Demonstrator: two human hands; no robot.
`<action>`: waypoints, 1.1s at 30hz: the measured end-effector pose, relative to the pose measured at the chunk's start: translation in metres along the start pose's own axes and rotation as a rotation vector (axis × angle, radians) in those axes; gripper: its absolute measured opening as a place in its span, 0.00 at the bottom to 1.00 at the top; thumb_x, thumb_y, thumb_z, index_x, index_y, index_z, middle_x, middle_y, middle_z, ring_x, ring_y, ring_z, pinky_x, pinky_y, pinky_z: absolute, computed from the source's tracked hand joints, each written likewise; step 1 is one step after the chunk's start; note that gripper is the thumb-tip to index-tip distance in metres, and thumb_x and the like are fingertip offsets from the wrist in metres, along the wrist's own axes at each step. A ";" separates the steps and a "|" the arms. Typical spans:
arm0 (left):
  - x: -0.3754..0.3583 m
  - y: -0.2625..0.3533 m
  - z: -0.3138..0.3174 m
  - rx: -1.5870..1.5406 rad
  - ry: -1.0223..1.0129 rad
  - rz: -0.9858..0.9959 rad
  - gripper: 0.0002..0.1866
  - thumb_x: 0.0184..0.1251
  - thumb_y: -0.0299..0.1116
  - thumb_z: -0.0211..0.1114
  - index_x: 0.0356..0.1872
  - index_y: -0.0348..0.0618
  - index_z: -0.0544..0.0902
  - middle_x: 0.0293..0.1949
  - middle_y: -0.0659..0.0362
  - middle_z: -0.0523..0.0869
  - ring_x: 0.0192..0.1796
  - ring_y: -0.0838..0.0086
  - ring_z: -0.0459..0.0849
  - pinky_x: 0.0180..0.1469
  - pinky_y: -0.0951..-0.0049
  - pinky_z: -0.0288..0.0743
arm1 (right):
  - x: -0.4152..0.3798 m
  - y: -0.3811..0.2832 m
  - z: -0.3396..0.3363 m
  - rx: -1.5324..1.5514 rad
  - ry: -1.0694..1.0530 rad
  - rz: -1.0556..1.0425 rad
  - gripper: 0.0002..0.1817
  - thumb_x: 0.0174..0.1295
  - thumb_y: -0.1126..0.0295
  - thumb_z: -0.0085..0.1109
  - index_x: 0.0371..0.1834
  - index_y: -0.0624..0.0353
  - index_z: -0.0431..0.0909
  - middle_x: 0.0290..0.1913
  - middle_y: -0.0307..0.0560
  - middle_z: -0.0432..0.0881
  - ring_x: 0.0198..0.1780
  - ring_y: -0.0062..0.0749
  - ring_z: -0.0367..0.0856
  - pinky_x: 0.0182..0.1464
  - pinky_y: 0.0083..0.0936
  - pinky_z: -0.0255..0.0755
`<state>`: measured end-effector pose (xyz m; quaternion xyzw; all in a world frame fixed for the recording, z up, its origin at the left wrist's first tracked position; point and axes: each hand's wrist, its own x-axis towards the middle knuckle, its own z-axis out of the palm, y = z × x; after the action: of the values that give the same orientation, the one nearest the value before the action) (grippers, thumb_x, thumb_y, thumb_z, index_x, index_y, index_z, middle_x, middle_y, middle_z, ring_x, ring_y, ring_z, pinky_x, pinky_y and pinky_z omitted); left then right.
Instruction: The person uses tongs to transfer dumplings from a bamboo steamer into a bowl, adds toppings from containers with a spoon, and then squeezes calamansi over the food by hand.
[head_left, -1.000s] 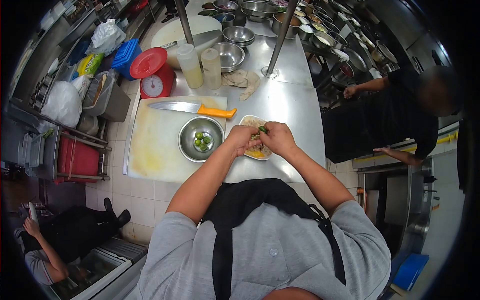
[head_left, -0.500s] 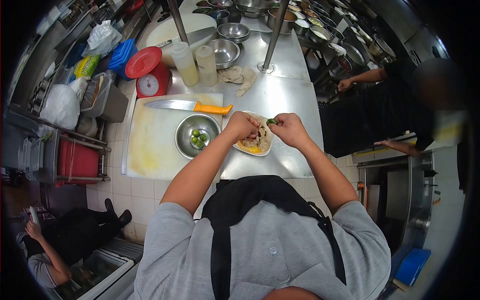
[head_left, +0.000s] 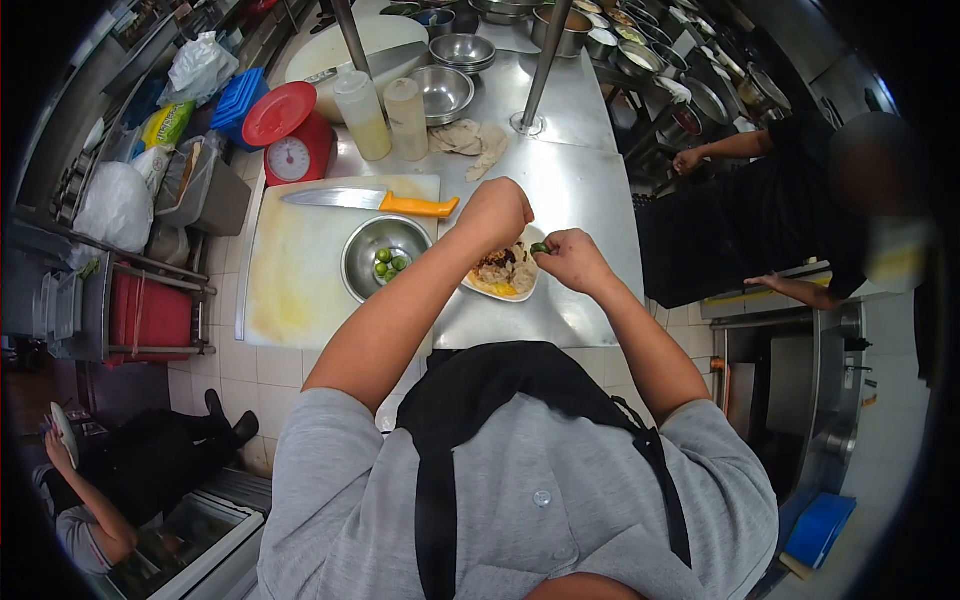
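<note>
Food with a yellow part and dark bits lies on a white plate [head_left: 516, 298] at the front of the steel table. Over the plate's far left side is my left hand [head_left: 502, 212], its fingers bent; whatever they hold is hidden. My right hand [head_left: 574, 260], at the plate's right edge, pinches a small green thing [head_left: 541, 248] between thumb and fingers. Left of the plate, a steel bowl [head_left: 350, 262] holds several small green fruits [head_left: 386, 264]. It stands on a white cutting board [head_left: 285, 290], where a knife with an orange handle [head_left: 418, 206] lies behind it.
Behind the board stand a red scale [head_left: 290, 155], two squeeze bottles [head_left: 362, 115] and a crumpled cloth [head_left: 480, 142]. Metal posts [head_left: 541, 75] rise from the steel table [head_left: 580, 185]. A co-worker in black [head_left: 740, 220] stands at the right; another person [head_left: 130, 470] is at the lower left.
My left hand has moved up and away from the plate's middle, showing more of the food. My right hand stays near the plate's right edge with the green thing. The view has shifted slightly.
</note>
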<state>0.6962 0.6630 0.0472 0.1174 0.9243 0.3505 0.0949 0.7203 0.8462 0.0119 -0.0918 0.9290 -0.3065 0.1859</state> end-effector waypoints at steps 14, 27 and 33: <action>-0.020 -0.086 0.082 -1.566 0.090 -0.498 0.12 0.67 0.29 0.60 0.44 0.29 0.80 0.41 0.48 0.84 0.39 0.63 0.85 0.44 0.64 0.82 | 0.015 -0.029 0.001 -0.053 0.033 -0.200 0.16 0.55 0.59 0.65 0.31 0.65 0.83 0.21 0.51 0.79 0.23 0.38 0.77 0.31 0.35 0.71; -0.041 -0.081 0.120 -2.117 0.034 -0.463 0.08 0.72 0.37 0.57 0.46 0.48 0.77 0.41 0.62 0.84 0.40 0.76 0.84 0.36 0.74 0.80 | 0.097 -0.171 0.128 -0.732 -0.235 -0.669 0.11 0.58 0.72 0.51 0.37 0.55 0.84 0.42 0.54 0.84 0.45 0.46 0.84 0.44 0.40 0.79; -0.039 -0.116 0.155 -2.008 -0.147 -0.349 0.11 0.73 0.38 0.57 0.46 0.43 0.78 0.39 0.59 0.86 0.32 0.78 0.84 0.25 0.79 0.76 | 0.101 -0.159 0.136 -0.521 -0.221 -0.678 0.17 0.50 0.62 0.61 0.42 0.58 0.80 0.45 0.57 0.81 0.45 0.50 0.81 0.46 0.42 0.76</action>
<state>0.7559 0.6646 -0.1416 -0.1314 0.2001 0.9367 0.2555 0.6915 0.6182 -0.0230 -0.4675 0.8672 -0.0940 0.1435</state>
